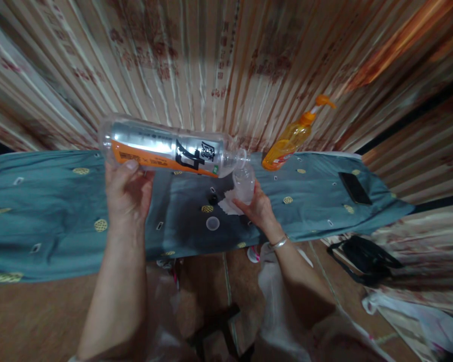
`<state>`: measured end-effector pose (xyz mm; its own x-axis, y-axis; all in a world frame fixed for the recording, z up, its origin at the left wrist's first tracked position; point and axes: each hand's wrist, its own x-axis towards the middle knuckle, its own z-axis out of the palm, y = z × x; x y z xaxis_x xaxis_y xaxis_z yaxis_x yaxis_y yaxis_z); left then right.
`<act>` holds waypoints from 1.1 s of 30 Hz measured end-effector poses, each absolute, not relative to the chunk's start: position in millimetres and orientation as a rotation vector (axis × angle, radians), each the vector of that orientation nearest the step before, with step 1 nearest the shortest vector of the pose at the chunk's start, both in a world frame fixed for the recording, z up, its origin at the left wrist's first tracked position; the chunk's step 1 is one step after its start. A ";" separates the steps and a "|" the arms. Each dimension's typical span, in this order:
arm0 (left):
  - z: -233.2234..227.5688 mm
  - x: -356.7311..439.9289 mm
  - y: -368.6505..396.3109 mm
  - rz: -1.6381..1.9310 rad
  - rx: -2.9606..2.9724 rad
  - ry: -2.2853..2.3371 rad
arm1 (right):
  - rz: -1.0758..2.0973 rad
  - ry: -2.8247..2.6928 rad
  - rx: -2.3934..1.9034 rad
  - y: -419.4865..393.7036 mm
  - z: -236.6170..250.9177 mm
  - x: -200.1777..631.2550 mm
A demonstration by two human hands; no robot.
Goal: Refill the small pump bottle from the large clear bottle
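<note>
My left hand (pixel 127 188) is closed round the lower part of a large clear plastic bottle (pixel 162 148) with a silver and orange label. The bottle lies nearly level in the air, its open neck pointing right. At its mouth is a small clear cup or bottle (pixel 244 182), which my right hand (pixel 257 205) grips from the right side. Something pale or cloudy shows in the small container; I cannot tell how full it is. Under it lies a white tissue (pixel 229 203). A round translucent lid (pixel 212 223) and a small black cap (pixel 213 199) rest on the cloth nearby.
An orange pump bottle (pixel 287 143) stands behind and right of my hands. Farther right a dark phone (pixel 355 188) lies on the green patterned cloth (pixel 71 201). A pleated curtain (pixel 196 65) hangs behind. On the floor at right is a black bag (pixel 366 256).
</note>
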<state>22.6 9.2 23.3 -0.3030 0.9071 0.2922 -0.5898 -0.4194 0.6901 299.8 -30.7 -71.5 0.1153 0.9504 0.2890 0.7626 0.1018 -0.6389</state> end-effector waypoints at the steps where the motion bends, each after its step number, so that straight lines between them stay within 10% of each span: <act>1: 23.4 22.7 9.3 1.881 0.819 0.581 | 0.337 -1.684 -1.698 -30.5 -71.7 299.9; 33: 25.5 23.9 9.4 1.883 0.821 0.606 | 0.318 -1.702 -1.714 -30.4 -70.7 300.4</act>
<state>23.9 9.4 25.5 -0.3140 0.9069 0.2808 -0.5728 -0.4169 0.7057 300.4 -30.4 -70.7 0.1107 0.9503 0.2911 0.7811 0.0979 -0.6166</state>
